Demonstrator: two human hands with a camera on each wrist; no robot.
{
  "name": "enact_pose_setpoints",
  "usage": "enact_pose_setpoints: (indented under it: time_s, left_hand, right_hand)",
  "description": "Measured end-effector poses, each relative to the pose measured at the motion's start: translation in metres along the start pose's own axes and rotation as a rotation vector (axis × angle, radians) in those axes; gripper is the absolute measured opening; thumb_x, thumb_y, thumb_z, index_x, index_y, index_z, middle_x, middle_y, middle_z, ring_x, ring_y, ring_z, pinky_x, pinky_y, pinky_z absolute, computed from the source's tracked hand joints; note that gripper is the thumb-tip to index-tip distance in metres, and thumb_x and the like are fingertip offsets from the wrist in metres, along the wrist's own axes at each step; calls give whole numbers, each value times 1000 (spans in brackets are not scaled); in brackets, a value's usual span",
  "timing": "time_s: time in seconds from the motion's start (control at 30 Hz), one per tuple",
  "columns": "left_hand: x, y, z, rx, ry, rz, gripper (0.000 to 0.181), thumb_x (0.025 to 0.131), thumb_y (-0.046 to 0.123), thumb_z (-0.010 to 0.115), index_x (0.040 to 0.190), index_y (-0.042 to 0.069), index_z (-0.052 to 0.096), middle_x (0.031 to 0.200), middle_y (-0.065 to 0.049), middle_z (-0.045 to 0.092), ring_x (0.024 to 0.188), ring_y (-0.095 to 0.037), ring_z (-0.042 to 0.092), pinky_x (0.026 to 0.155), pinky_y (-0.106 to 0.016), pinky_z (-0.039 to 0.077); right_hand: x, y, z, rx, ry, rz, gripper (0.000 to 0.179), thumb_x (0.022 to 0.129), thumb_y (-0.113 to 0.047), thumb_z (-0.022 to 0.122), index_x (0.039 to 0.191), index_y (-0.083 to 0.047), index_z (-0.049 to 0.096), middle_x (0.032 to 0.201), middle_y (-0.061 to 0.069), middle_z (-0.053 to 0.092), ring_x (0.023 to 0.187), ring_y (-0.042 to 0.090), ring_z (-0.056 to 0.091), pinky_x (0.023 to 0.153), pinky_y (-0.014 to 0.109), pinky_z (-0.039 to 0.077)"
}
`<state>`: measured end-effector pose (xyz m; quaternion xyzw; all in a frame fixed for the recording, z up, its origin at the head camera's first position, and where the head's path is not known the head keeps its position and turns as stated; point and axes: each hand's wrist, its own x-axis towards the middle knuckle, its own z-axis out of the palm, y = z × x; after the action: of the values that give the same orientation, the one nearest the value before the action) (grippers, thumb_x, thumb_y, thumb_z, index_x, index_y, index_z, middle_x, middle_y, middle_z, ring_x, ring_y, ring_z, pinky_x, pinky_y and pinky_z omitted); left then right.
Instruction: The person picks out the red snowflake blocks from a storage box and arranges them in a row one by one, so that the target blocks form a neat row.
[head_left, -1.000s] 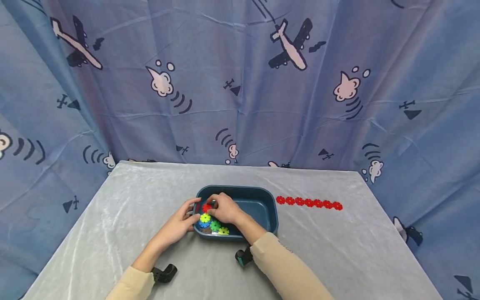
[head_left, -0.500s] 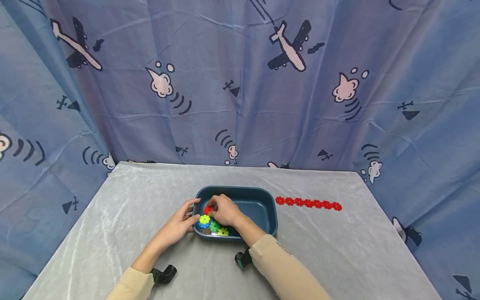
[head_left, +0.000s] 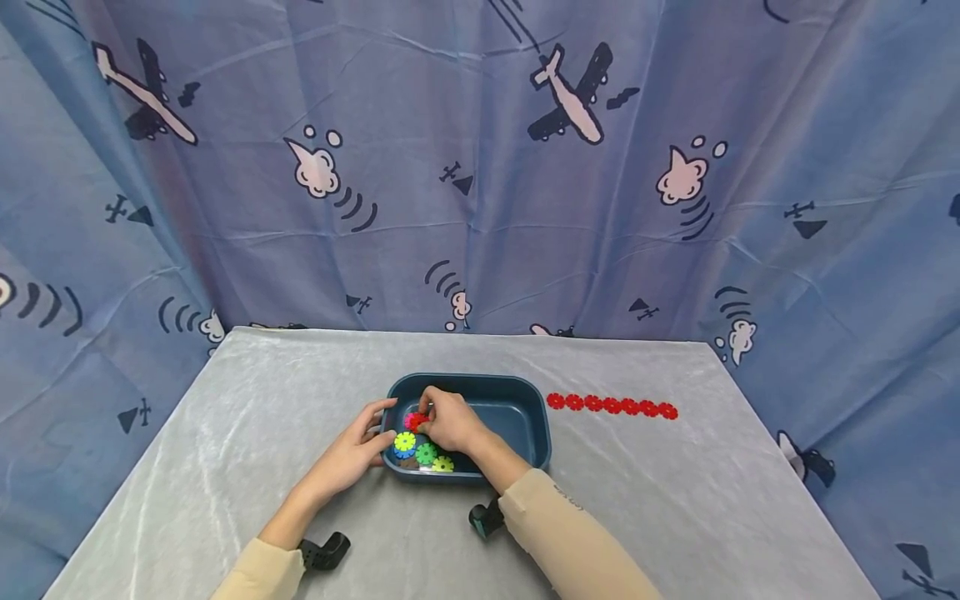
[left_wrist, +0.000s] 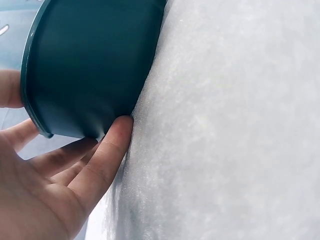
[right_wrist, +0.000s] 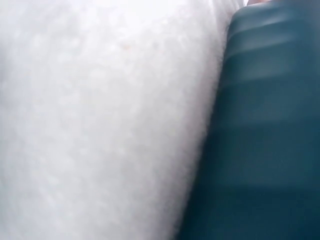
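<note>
A dark teal tray (head_left: 513, 421) holds several flower-shaped plastic discs at its left end. Reaching over it, my right hand (head_left: 453, 423) pinches a red disc (head_left: 417, 425) between thumb and fingers, close to a pink disc (head_left: 408, 420). Nearer the front lie a yellow disc (head_left: 404, 442) over a blue one, a green disc (head_left: 426, 454) and another yellow one (head_left: 443, 463). My left hand (head_left: 347, 454) grips the tray's left end; the left wrist view has its fingers against the outer wall (left_wrist: 90, 70). Only the tray's outer side (right_wrist: 265, 125) fills the right wrist view, hiding the right fingers.
A straight row of several red discs (head_left: 612, 406) lies on the grey cloth-covered table (head_left: 675, 500), right of the tray. Behind the table hangs a blue curtain (head_left: 390, 275) with printed airplanes. Black wrist cameras (head_left: 326, 552) sit below both hands.
My right fingers have shifted slightly within the tray with the red disc, and a pink disc now shows beside it. My left hand keeps its place on the tray. The head view has drifted slightly.
</note>
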<state>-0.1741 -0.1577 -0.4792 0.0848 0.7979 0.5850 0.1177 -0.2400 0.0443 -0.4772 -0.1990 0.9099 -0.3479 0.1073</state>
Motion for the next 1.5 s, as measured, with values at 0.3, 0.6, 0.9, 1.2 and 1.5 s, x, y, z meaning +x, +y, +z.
enact_pose_setpoints:
  time_s: [0.3,0.6,0.9,1.2,1.5]
  left_hand:
    - [2,-1,2,12,10,-8,52,107,21,54,156,17,36,155,-29,35,134,-42,49,87,-45,57]
    - [1,0,0,13,7,-6,52,107,21,54,156,17,36,155,-29,35,133,-41,50,88,-44,57]
    - [1,0,1,26,14,-11,53,107,20,54,156,17,35,154,-29,35,133,-41,50,88,-44,57]
    - [2,-1,0,27,13,-7,53,107,21,54,156,18,36,156,-30,33,135,-42,48,88,-45,57]
    - [2,-2,0,26,14,-4,53,107,21,54,156,18,36,155,-29,34,134,-42,49,88,-45,57]
  right_hand:
    - [-8,-1,-14,-13,2,-26,14,94,-6,71,100,-11,60,74,0,56,62,14,52,57,26,44]
    - [-23,-3,-33,15,-6,-57,14,95,-7,71,101,-10,59,76,2,58,61,14,53,56,26,44]
    - [-41,2,-55,11,16,-91,14,95,-8,72,102,-10,60,76,0,57,61,14,53,58,28,47]
    - [-57,13,-81,-2,53,-141,15,94,-9,74,100,-10,61,76,-3,58,61,13,52,59,28,45]
    - [-75,27,-105,17,93,-107,14,93,-8,73,100,-9,61,77,-3,60,66,15,54,62,31,48]
